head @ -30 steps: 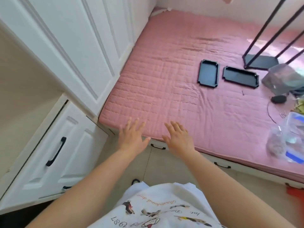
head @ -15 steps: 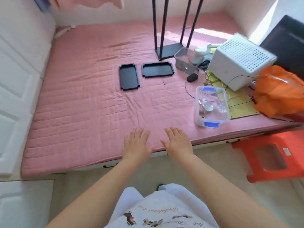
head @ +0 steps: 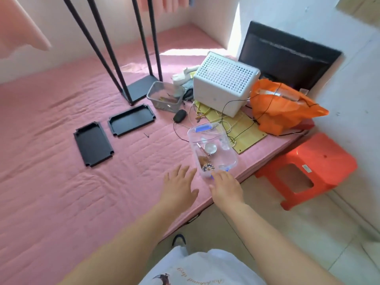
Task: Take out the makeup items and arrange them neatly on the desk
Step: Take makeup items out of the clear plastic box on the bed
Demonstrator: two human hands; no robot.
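A clear plastic box (head: 228, 159) with blue latches sits on the pink quilted mat (head: 61, 182) near its front edge. Small items lie inside: a round mirror-like disc, a thin stick and a beaded piece. My right hand (head: 225, 187) reaches to the box's near end, its fingertips at the rim. My left hand (head: 178, 187) hovers just left of the box with fingers spread, holding nothing. Two flat black trays (head: 93, 144) (head: 131, 119) lie further back on the mat.
Behind the box are a black mouse (head: 179, 115), a grey basket (head: 165, 96), a white perforated case (head: 225, 83), tangled cables, a yellow board, an orange bag (head: 283, 105) and a black monitor (head: 287, 56). A black rack's legs (head: 141, 88) stand on the mat. An orange stool (head: 308, 169) sits at the right.
The view has swung right from the white cabinets to the cluttered end of the mat. Both hands have come up to the clear box, the right one reaching its near rim.
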